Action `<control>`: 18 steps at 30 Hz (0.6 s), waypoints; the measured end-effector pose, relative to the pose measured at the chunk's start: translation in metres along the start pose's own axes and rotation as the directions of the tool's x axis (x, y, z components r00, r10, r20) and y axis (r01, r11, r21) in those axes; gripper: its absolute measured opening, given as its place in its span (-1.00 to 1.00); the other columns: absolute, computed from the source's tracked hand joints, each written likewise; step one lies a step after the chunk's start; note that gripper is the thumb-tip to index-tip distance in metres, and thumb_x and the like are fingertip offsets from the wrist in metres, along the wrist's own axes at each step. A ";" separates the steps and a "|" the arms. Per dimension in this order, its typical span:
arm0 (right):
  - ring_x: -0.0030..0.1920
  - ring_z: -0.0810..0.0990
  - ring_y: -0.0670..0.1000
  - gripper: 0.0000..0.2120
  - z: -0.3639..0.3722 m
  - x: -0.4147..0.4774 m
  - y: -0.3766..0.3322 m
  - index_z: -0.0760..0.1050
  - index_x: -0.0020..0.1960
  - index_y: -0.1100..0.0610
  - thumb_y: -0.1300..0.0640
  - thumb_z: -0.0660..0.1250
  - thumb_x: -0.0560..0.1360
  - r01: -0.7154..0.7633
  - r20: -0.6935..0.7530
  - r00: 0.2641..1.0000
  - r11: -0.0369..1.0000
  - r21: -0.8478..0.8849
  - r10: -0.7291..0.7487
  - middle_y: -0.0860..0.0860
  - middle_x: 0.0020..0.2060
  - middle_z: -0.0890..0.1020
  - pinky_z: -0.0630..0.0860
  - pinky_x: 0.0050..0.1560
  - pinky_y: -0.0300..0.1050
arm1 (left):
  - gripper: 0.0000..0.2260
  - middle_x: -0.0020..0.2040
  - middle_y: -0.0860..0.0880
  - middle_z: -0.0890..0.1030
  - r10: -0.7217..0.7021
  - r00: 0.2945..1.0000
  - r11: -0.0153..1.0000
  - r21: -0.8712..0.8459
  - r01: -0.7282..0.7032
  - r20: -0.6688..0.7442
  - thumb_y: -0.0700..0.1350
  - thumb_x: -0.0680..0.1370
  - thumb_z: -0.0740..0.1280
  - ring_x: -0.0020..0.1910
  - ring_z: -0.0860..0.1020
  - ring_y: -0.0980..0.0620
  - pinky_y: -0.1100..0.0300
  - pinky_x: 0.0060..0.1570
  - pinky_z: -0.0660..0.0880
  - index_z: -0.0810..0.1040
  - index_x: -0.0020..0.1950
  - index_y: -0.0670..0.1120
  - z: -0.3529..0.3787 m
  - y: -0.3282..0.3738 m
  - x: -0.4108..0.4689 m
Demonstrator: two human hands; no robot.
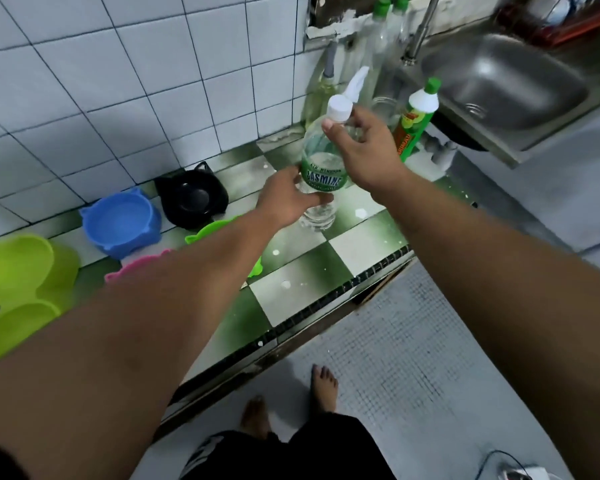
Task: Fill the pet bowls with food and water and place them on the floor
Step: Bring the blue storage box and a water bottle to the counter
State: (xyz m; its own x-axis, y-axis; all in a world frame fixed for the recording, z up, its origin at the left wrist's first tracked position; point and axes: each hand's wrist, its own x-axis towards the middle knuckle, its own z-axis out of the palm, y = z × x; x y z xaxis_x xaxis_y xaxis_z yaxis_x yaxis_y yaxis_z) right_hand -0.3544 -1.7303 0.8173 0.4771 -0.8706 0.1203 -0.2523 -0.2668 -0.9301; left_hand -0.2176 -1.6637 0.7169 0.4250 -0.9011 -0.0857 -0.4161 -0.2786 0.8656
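Left hand [284, 199] grips clear ribbed bottle [321, 174]; right hand [364, 150] at cap [339, 108]

Counter [357, 251]: green-and-white checkerboard tiles, black-patterned edge strip.
Wall [118, 81]: white square tiles, dark grout.
Water bottle [321, 174]: clear, green label with white lettering, white cap.
Bowls, left to right: lime double bowl [18, 282], blue bowl [122, 223], pink bowl [136, 268], black bowl [191, 195].
Detergent bottle [417, 119]: green, white shoulder, green cap.
Sink [506, 77]: grey steel.

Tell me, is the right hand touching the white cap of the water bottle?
Touching. The head view shows the right hand with its fingers against the white cap of the water bottle.
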 end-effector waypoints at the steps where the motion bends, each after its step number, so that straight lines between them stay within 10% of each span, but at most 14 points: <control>1: 0.15 0.65 -0.02 -0.59 -0.003 0.010 0.004 0.55 0.22 0.05 -0.16 0.38 0.49 0.000 0.013 1.000 1.000 0.006 0.000 -0.05 0.07 0.68 0.57 0.25 0.12 | -0.38 0.17 -0.01 0.70 -0.016 1.000 1.000 0.003 0.016 -0.008 0.15 0.27 0.66 0.15 0.62 -0.01 0.14 0.11 0.54 0.62 0.26 -0.02 0.004 0.003 0.009; 18: 0.21 0.61 -0.05 -0.50 -0.052 0.094 0.046 0.51 0.30 0.05 -0.24 0.35 0.49 0.101 0.042 0.994 0.994 -0.036 -0.099 -0.05 0.17 0.65 0.55 0.27 0.10 | -0.29 0.25 0.08 0.65 -0.032 0.998 0.999 -0.007 0.032 -0.052 0.08 0.32 0.67 0.16 0.58 0.09 0.18 0.14 0.50 0.52 0.40 -0.01 0.042 0.043 0.073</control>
State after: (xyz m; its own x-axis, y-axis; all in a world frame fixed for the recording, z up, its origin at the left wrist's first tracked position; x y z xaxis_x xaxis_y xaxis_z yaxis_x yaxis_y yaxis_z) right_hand -0.3646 -1.8461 0.8041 0.5347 -0.8217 0.1971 -0.2333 -0.3678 -0.9002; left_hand -0.2382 -1.7551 0.7277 0.4797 -0.8731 -0.0876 -0.3967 -0.3048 0.8659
